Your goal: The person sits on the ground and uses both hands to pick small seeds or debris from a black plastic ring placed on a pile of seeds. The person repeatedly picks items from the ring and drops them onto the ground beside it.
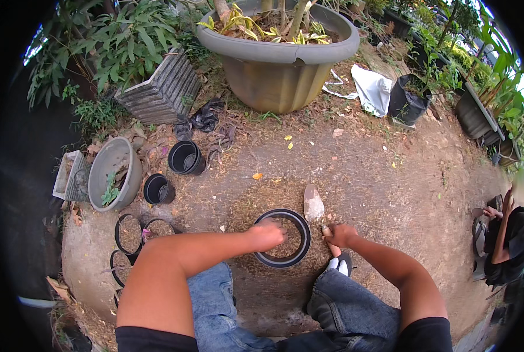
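My left hand (268, 235) reaches inside a black round container (305, 246), a sieve or a pot, with brown loose bits within it. Its fingers are curled, and whether they grip anything is hidden. On the right, my right hand (342, 236) grasps the wooden handle of a hand trowel (314, 204). The trowel's pale, soil-dusted blade points away from me, just beyond the container's right rim. Below the handle is my foot (342, 265) in a white sock and dark sandal.
Several filled black pots (128, 233) stand left, beside my left arm. Two empty black pots (186, 157) and a grey bowl planter (134, 176) lie farther out. A large planter (279, 83) stands ahead. Another person (510, 242) sits at far right.
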Demonstrator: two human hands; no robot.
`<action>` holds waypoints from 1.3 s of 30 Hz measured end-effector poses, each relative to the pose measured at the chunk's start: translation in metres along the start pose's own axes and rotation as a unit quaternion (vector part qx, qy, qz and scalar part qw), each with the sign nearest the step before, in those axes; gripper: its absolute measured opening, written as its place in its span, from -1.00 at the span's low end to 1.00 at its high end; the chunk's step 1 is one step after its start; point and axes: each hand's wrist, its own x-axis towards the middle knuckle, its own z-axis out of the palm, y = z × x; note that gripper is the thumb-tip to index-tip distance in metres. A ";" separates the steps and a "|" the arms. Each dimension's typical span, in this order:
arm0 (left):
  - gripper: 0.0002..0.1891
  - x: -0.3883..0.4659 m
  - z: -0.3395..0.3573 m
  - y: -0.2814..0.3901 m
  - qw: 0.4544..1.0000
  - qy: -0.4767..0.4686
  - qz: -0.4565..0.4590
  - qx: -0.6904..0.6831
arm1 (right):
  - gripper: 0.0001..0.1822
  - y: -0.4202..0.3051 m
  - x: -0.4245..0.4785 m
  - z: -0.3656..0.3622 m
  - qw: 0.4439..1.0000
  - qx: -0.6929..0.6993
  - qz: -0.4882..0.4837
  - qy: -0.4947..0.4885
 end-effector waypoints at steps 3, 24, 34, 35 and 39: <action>-0.84 0.010 -0.004 0.002 1.000 -0.010 0.014 0.013 | -0.44 0.022 0.016 0.035 0.992 0.080 -0.035 0.086; -0.78 -0.042 -0.054 -0.051 0.979 0.165 -0.044 -0.108 | -0.45 0.000 -0.010 0.013 0.980 0.136 0.010 0.147; -0.50 -0.058 -0.065 -0.058 0.946 0.101 -0.176 -0.254 | -0.57 -0.011 -0.015 -0.001 0.907 0.406 0.032 -0.112; -0.46 -0.058 -0.066 -0.057 0.947 0.077 -0.172 -0.262 | -0.59 -0.010 -0.017 -0.004 0.898 0.422 0.030 -0.119; -0.40 -0.058 -0.050 -0.055 0.959 -0.006 -0.157 -0.235 | -0.62 -0.011 -0.033 -0.027 0.897 0.425 0.032 -0.116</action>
